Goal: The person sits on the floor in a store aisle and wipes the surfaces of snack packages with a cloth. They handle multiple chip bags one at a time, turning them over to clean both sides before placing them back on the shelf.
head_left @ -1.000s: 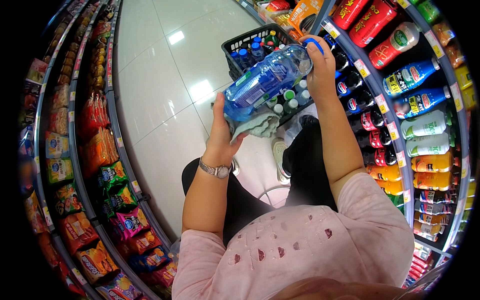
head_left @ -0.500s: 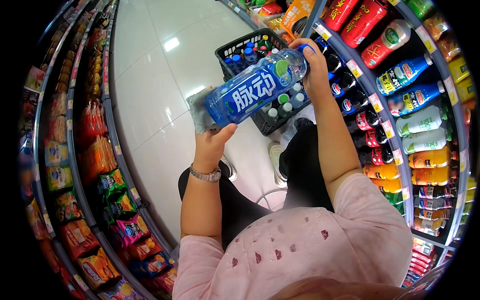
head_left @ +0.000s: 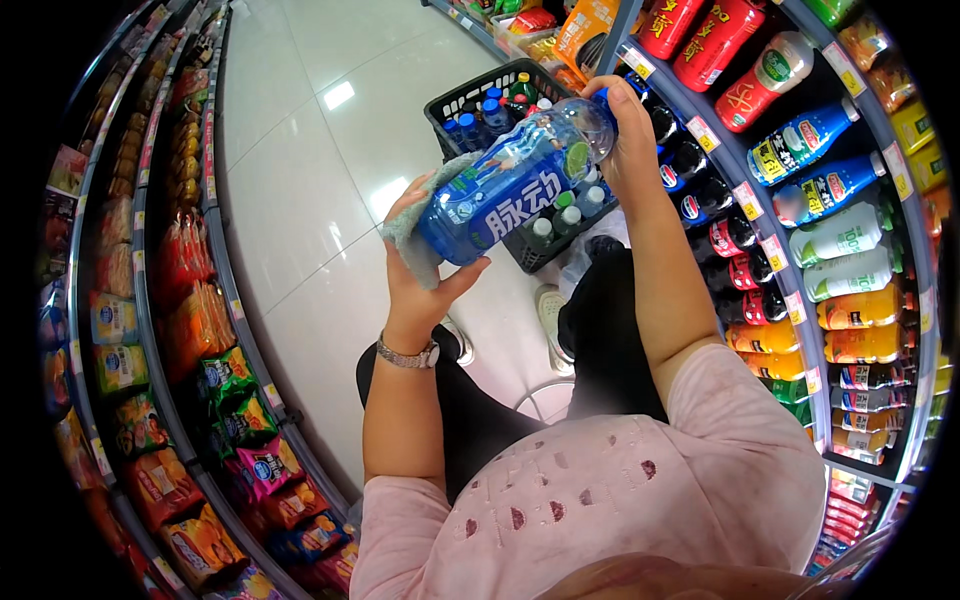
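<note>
Head view.

Item: one clear-blue plastic drink bottle (head_left: 515,175) with a blue label. We find it held in the air, tilted, the cap end higher in view than the base. It appears across the middle of the black basket, its base reaching past the basket's left edge.

Item: right hand (head_left: 630,140). We record it clamped around the bottle's neck and blue cap (head_left: 599,96).

Item: left hand (head_left: 412,300). We record it closed on a grey-green cloth (head_left: 408,232), which it presses against the bottle's base; the thumb lies along the near side of the base. A silver-coloured wristwatch (head_left: 424,356) sits on this wrist.

Item: one black plastic basket (head_left: 455,98), standing on the pale tiled floor (head_left: 310,170) just beside the right-hand rack. Toward its far left corner we list blue-capped bottles (head_left: 494,112), and near its far edge a green bottle with a red cap (head_left: 522,90). Toward its near corner stand white-capped bottles (head_left: 542,230).

Item: right-hand rack, price tags along its shelf edges. We count among its stock red bottles (head_left: 768,85), blue bottles (head_left: 803,145), white bottles (head_left: 845,272) and orange drinks (head_left: 862,346).

Item: left-hand rack, its lower shelves holding snack bags in green (head_left: 225,370), pink (head_left: 265,470) and red (head_left: 160,488).
</note>
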### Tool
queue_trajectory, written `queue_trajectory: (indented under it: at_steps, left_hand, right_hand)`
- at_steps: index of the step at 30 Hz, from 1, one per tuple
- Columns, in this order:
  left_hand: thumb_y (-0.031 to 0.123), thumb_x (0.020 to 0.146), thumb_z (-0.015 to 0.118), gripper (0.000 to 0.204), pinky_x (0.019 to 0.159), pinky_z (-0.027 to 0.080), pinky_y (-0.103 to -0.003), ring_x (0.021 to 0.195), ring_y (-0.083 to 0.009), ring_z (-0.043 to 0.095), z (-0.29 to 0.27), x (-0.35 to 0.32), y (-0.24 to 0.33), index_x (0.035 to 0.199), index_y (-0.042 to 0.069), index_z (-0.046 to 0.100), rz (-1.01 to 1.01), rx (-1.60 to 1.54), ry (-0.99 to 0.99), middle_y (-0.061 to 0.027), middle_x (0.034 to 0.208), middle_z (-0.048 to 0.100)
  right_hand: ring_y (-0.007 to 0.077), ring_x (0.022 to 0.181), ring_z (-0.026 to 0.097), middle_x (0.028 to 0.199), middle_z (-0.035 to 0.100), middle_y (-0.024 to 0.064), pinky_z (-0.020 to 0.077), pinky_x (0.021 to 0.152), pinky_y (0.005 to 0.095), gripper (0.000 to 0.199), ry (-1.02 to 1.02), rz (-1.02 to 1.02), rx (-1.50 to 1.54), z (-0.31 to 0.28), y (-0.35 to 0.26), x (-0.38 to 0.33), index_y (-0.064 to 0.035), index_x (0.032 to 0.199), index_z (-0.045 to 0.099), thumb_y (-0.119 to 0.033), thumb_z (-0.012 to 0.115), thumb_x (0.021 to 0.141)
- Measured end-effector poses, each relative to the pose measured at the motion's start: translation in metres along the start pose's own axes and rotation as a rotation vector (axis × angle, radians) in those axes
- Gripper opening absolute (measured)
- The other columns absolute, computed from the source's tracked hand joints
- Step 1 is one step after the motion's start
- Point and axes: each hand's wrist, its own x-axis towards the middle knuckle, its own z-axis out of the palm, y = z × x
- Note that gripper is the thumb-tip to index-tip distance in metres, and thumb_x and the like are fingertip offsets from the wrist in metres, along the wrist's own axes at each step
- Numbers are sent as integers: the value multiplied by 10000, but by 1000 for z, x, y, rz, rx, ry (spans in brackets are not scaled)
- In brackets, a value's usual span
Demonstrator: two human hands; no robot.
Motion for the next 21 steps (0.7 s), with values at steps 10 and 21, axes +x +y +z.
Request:
queue_trajectory:
  at_steps: [10, 21]
  left_hand:
    - [14, 584, 843, 872, 1025, 403, -410, 1259, -295, 423, -8, 1, 3, 1308, 126, 370, 158, 261, -2, -157, 1379, 359]
    - [312, 866, 661, 629, 978, 412, -331, 1167, -192, 496, 7, 2, 4, 1358, 50, 370, -192, -237, 200, -62, 1290, 491]
  right_hand:
    - [45, 500, 373, 653, 470, -42, 281, 450, 197, 344, -40, 243, -410, -3, -8, 1, -78, 952, 580, -416, 526, 913]
    - [39, 362, 322, 506, 462, -52, 206, 328, 190, 335, 122, 654, 60, -14, 49, 19, -143, 687, 521, -416, 577, 873]
